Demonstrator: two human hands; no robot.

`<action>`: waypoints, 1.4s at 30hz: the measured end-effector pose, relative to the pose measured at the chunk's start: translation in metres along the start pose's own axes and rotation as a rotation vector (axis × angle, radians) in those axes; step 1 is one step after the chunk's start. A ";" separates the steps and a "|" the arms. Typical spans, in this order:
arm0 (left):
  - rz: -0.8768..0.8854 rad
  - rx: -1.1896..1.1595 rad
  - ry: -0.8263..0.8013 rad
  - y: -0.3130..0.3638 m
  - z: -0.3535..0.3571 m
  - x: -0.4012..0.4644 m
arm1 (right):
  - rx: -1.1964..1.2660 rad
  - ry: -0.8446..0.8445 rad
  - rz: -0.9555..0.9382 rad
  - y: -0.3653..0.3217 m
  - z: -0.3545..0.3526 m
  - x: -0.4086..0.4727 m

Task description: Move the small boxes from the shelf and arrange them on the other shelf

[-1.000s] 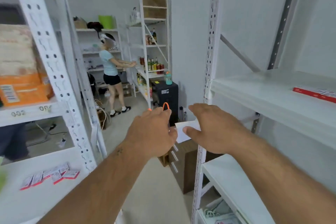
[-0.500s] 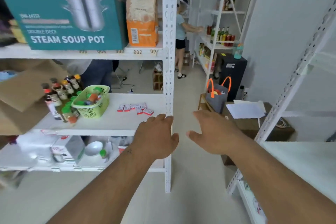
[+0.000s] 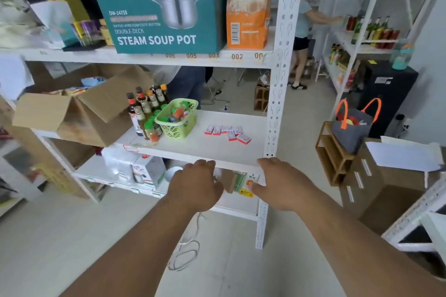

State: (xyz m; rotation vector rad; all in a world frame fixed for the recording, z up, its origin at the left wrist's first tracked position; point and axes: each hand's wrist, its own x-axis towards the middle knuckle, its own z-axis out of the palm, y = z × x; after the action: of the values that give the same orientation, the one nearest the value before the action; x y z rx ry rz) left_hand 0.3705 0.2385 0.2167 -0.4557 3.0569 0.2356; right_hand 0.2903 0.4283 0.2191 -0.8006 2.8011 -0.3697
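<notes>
Head view, roughly seven small boxes [image 3: 228, 132] on shelf [image 3: 217, 149], two hands, left [image 3: 196, 185] and right [image 3: 281, 183], apart, empty.

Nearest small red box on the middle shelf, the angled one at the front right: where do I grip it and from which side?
Judging by its pose, take the nearest small box across its two long edges, thumb and fingers pinching from above. It lies flat and skewed, apart from the row behind, so its sides are free. The right hand is closer; come over the shelf's front edge, just left of the upright post.

My empty left hand [image 3: 195, 185] and right hand [image 3: 282, 183] hovered before the shelf [image 3: 217, 149] holding small red-and-white boxes [image 3: 228, 132].
</notes>
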 end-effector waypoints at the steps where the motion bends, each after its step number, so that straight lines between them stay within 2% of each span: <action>1: -0.008 0.003 0.002 -0.002 0.001 0.002 | 0.006 -0.004 -0.004 0.000 0.002 0.005; 9: -0.008 -0.008 0.002 -0.032 0.011 0.049 | 0.015 -0.032 0.011 -0.007 0.016 0.058; 25: 0.108 -0.079 -0.104 -0.133 0.038 0.196 | 0.031 -0.073 0.266 -0.052 0.058 0.190; 33: 0.140 -0.100 -0.157 -0.118 0.055 0.260 | 0.066 -0.091 0.338 -0.034 0.073 0.243; 42: 0.062 -0.081 -0.167 -0.074 0.088 0.337 | 0.143 -0.066 0.328 0.010 0.095 0.318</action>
State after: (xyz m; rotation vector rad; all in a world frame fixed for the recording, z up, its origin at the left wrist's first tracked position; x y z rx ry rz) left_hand 0.0722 0.0856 0.0974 -0.3276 2.9090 0.3807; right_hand 0.0460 0.2475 0.0861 -0.3084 2.7400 -0.4685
